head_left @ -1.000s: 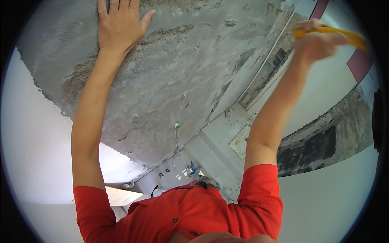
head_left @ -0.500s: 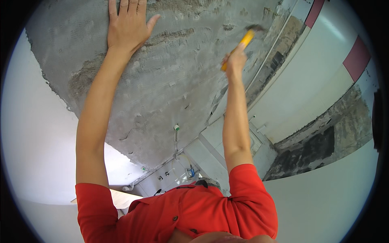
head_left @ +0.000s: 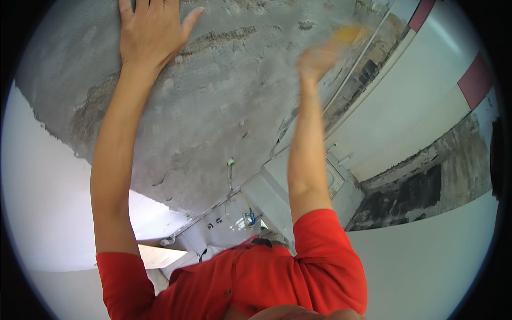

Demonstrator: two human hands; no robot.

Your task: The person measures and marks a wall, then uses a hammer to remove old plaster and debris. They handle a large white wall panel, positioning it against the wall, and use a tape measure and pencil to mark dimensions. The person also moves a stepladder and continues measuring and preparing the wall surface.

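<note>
My left hand (head_left: 151,33) lies flat against the rough grey wall (head_left: 213,101), thumb spread and fingertips running to the top edge of the view. It holds nothing. My right hand (head_left: 319,60) is raised over the right part of the same wall and smeared by motion. A hammer (head_left: 349,35) with a yellow handle is in its grip, seen only as a blurred yellow streak pointing up and right. The hammer's head cannot be made out now, nor whether it touches anything.
A thin pale pipe or strip (head_left: 358,63) runs along the wall's right side. Beyond it are white panels (head_left: 394,106) with dark red tiles (head_left: 476,81). Below, a wire outlet (head_left: 230,162) hangs from the wall, and a blue item (head_left: 249,218) lies on the pale floor (head_left: 213,234).
My right hand has swung the hammer, tilting it further right and blurring it. My left hand appears slightly further left and higher, still flat on the wall; the view has shifted a little.
</note>
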